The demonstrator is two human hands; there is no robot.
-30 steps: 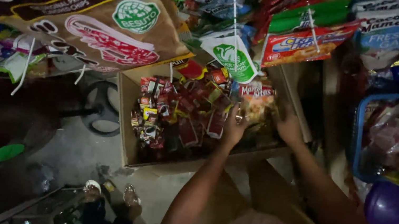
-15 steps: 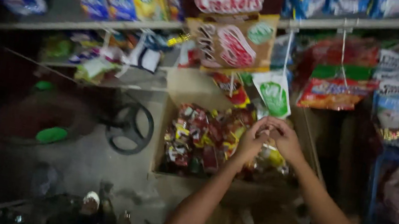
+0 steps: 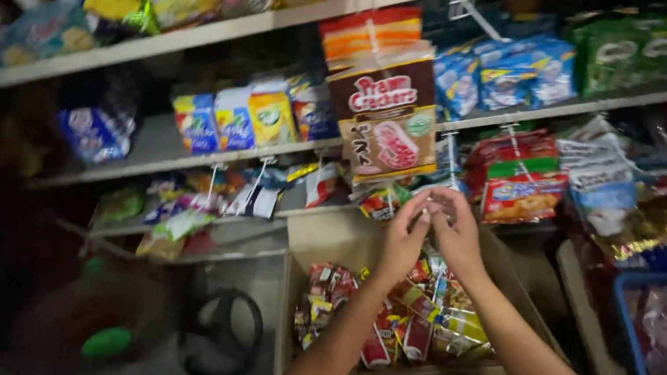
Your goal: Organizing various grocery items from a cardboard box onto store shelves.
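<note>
Both my hands are raised together in front of the lower shelf. My left hand [image 3: 403, 241] and my right hand [image 3: 458, 232] meet at the fingertips and pinch a small pale item [image 3: 431, 205]; it is too small to tell what it is. Below my forearms stands an open cardboard box [image 3: 325, 240] filled with several small red and yellow snack packets [image 3: 392, 326]. Just above my hands hangs a brown cracker packet [image 3: 388, 125].
Shelves [image 3: 197, 36] carry rows of colourful snack bags. Red packets [image 3: 521, 186] hang to the right of my hands. A blue basket [image 3: 626, 337] of wrapped goods stands at the right. A black round object [image 3: 222, 330] and a green lid [image 3: 105, 343] lie at lower left.
My hands have lifted out of the cardboard box and come together higher up near the shelf edge. The view has tilted upward, showing more shelves.
</note>
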